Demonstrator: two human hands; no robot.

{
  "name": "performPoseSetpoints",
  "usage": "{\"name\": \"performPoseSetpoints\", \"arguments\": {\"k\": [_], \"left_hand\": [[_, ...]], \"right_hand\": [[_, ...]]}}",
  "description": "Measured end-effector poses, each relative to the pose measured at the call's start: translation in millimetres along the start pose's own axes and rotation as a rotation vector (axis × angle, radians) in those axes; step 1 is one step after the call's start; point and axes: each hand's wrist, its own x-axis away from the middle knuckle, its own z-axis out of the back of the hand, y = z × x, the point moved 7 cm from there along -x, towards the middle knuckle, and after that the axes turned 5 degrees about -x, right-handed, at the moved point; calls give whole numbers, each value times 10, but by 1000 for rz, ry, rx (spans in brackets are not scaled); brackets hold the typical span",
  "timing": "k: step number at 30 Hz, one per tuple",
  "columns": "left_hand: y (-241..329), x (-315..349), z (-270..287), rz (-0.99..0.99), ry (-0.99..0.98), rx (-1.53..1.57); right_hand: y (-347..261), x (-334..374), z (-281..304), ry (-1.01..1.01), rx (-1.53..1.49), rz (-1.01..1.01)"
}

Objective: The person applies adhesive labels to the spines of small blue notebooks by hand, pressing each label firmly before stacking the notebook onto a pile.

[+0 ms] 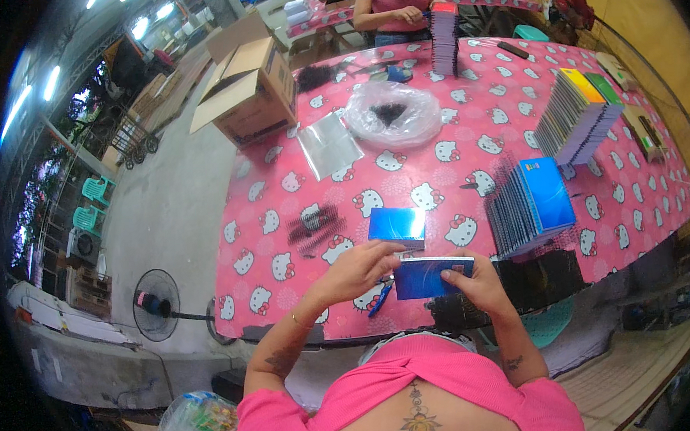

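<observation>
My right hand [477,280] grips a blue notebook [433,281] by its right end, with the thumb across its cover. At the notebook's upper left corner is my left hand [361,269], its fingers bent and drawn together. Whatever they pinch is too small to make out. Just beyond the held notebook lies a blue notebook or small pile [396,225], close to my left fingers. A blue-handled tool [381,299] rests on the table below my left hand, partly hidden. Dark binding coils [314,227] lie to the left.
Tall stacks of blue notebooks [547,197] and yellow-and-green ones [578,117] stand at right. Farther back are a clear plastic bag [394,115] with black coils, plastic sheets [330,146] and an open carton [249,92]. Across the table, a person stands behind another stack [444,42].
</observation>
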Motion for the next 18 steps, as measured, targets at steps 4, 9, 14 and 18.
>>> {"name": "performPoseSetpoints", "arguments": {"k": [4, 9, 14, 18], "left_hand": [[-20, -11, 19, 153, -131, 55], [-41, -16, -25, 137, -237, -13], [158, -13, 53, 104, -57, -252], [461, 174, -189, 73, 348, -735]], "right_hand": [[-133, 20, -46, 5, -10, -24], [-38, 15, -5, -22, 45, -32], [-174, 64, -72, 21, 154, 50], [-336, 108, -171, 148, 74, 82]]}}
